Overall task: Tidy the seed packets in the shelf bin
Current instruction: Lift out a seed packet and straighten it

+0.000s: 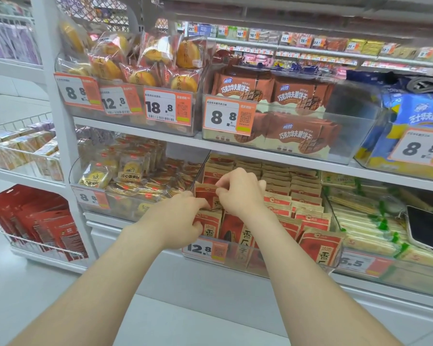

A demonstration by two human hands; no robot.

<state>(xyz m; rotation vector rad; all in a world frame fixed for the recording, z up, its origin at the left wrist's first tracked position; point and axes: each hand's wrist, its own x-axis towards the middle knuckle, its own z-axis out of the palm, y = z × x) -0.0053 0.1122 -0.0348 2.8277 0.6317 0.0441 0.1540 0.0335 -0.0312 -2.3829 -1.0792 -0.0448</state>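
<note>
Red-and-brown seed packets (308, 213) stand in rows in the clear bin (240, 257) on the shelf (105, 219), between cakes (130, 168) on the left and green-wrapped bars (360, 221) on the right. The near-left row looks mid-straightening; next, I judge, its packets need squaring upright. The left hand (183, 218) curls round the front packets (208, 221). The right hand (240, 193), just beyond, pinches the top edge of one packet (205, 193). Both arms reach forward.

seed packets (308, 218) in bin (280, 267) | phone (428, 228) right of bin | pastries (130, 171) left
</note>
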